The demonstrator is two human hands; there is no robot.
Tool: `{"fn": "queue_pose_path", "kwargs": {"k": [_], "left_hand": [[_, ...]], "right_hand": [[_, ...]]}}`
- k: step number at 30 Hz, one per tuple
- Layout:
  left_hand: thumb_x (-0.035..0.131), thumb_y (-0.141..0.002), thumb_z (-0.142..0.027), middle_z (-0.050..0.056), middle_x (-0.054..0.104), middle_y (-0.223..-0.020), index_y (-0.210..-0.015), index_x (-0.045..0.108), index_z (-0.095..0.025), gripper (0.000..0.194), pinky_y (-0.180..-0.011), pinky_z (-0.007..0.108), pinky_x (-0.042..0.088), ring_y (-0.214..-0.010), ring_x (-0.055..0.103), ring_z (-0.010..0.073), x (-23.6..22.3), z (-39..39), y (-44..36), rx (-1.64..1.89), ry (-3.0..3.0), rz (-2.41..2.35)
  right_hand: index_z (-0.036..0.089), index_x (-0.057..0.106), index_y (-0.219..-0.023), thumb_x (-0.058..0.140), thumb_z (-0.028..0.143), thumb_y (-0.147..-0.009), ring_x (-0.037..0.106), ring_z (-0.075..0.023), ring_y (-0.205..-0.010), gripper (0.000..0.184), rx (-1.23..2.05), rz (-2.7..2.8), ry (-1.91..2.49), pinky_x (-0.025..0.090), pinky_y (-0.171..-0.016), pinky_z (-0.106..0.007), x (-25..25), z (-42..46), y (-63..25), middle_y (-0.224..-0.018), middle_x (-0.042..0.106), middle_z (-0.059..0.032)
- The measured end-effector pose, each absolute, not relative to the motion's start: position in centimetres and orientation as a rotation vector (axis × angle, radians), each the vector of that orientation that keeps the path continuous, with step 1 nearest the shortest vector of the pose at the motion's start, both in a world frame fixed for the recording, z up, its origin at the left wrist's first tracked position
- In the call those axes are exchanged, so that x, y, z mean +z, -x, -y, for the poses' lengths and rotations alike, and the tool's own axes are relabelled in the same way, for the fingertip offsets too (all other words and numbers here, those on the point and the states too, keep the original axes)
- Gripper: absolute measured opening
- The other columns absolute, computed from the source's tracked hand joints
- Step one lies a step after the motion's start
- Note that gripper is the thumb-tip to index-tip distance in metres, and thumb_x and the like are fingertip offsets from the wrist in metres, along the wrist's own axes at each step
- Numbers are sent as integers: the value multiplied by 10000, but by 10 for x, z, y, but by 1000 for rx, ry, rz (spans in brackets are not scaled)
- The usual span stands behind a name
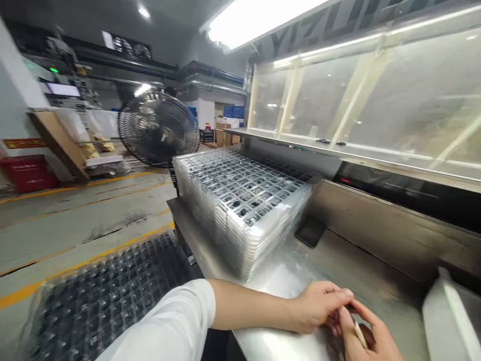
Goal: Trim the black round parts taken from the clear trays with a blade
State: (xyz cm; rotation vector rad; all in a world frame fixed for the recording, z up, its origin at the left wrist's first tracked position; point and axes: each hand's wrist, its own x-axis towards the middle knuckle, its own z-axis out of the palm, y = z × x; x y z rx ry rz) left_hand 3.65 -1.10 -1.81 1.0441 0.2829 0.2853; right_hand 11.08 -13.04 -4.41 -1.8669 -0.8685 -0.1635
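My left hand (319, 305) is closed above the metal bench, thumb and fingertips meeting those of my right hand. Whatever it pinches is small and mostly hidden, with only a dark bit showing between the hands. In my right hand (372, 333), fingers curled, lies a slim cream-coloured stick-like tool (359, 335); its tip is covered by the fingers. Beyond my left forearm rises a tall stack of clear plastic trays (229, 200), the top one filled with small dark parts in its pockets.
A black phone-like slab (310, 231) lies on the metal bench (278, 346) by the back wall. A white bin (447, 311) stands at right, under a shelf (376, 156). More filled trays (108, 296) sit low at left. A black fan (160, 131) stands behind.
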Motion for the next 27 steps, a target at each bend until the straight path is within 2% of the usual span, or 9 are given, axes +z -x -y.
{"fn": "queue_pose_path", "kwargs": {"k": [4,6,10,13,15,18,27], "left_hand": [[789,-518,-830,-32,552,-609,-891,526,-191,785,-460,248,330,-446,456,105,-14,7,-26,266,-966,-239],[791,-559,-780,-33,550,-617,-897,517,-191,732,-448,232,279,-439,427,90,-10,6,-23,235,-896,-263],[773,-680,-663,-45,525,-622,-949,547,-176,600,-463,210,203,-444,375,67,-6,6,-20,191,-869,-290],[780,-691,-656,-41,523,-627,-955,564,-169,595,-469,202,191,-457,385,67,-7,8,-19,180,-949,-263],[787,-675,-676,-47,503,-598,-923,558,-173,605,-457,203,196,-452,393,74,-8,8,-19,166,-990,-234],[779,-688,-694,-53,486,-572,-883,549,-177,598,-435,211,210,-435,390,76,-6,7,-19,148,-1016,-187],[865,-633,-641,-9,620,-755,-887,564,-162,620,-412,207,267,-450,465,57,-1,7,-15,150,-997,-225]], "right_hand": [[260,743,-1157,656,628,-954,593,-208,-561,430,-276,1020,1706,495,-549,-360,-28,126,-96,-987,724,-43],[246,737,-1183,637,524,-1009,587,-182,-582,342,-295,1097,1668,501,-555,-331,-25,125,-92,-1078,710,-46],[230,743,-1123,627,426,-1049,661,-222,-784,239,-307,1168,1607,524,-655,-327,-21,126,-89,-1108,702,-64],[232,744,-1046,646,392,-1055,672,-252,-921,188,-299,1143,1559,530,-790,-350,-20,129,-87,-1043,705,-56],[236,743,-1035,662,375,-1055,667,-248,-917,162,-289,1104,1532,521,-808,-350,-20,131,-86,-1020,703,-47],[237,743,-1050,682,367,-1051,654,-232,-874,144,-294,1039,1504,507,-752,-329,-21,132,-85,-998,698,-38],[221,740,-1022,686,365,-1043,635,-224,-828,156,-386,936,1531,478,-721,-336,-16,133,-84,-954,688,-34]]}}
